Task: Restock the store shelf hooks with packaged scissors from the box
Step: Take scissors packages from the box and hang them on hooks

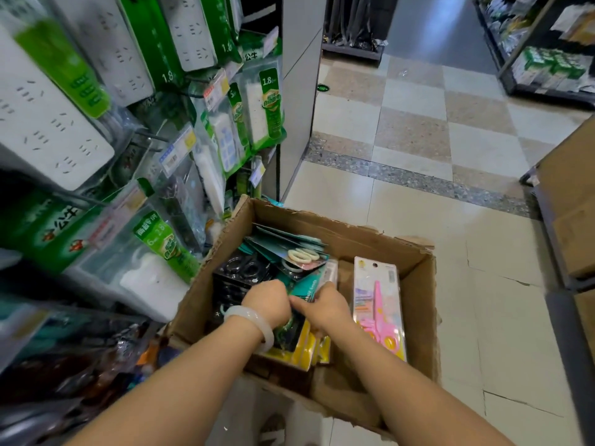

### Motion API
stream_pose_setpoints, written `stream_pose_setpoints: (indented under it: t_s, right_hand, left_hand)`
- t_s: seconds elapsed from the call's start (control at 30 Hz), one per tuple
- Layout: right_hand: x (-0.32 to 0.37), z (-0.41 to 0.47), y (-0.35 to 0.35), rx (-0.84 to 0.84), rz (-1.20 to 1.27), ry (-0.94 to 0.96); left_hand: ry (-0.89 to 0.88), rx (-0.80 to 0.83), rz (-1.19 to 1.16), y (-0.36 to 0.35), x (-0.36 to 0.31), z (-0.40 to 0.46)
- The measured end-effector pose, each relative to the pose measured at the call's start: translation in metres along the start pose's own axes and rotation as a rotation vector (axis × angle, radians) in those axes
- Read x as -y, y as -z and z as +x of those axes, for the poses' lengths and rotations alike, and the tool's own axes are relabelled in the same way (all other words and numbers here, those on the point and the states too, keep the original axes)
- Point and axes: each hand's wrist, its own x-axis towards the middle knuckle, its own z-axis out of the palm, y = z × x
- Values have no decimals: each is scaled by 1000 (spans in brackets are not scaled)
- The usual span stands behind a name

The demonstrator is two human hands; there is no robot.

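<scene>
An open cardboard box (415,284) sits on the floor below me, holding several packs of scissors. Teal-carded packs (289,252) lie fanned at its back left, black packs (238,268) at the left, yellow packs (306,349) near the front. A pack of pink scissors (378,304) leans upright on the right side. Both my hands are down inside the box. My left hand (267,302), with a pale bangle on the wrist, and my right hand (322,305) are closed on the same stack of teal scissor packs (306,289).
The shelf on the left carries hooks (151,136) hung with green-and-white power strip packs (257,107) and price tags. Tiled floor stretches to the right. Cardboard cartons (570,204) stand at the right edge, and another shelf unit (547,59) stands far right.
</scene>
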Motion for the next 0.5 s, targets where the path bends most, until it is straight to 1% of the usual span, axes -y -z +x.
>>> stream_pose_setpoints:
  t_s: [0.1,0.2,0.27,0.33,0.43,0.5]
  right_hand:
    - [-2,4,-4,16,2,-55]
    - [-1,6,-3,87,112,-143]
    - [-2,8,-3,121,155,-179]
    - [-4,9,-4,116,193,-197]
    - [-5,9,-5,92,244,-215]
    - [-4,7,-4,67,217,-190]
  left_hand:
    - [-38,115,-165,8,10,0]
    - [-22,115,-289,10,21,-5]
    - [15,42,-267,5,24,-8]
    - [42,-5,-172,0,23,-14]
    - [49,1,-65,-4,13,-21]
    - [65,29,-115,-4,7,-18]
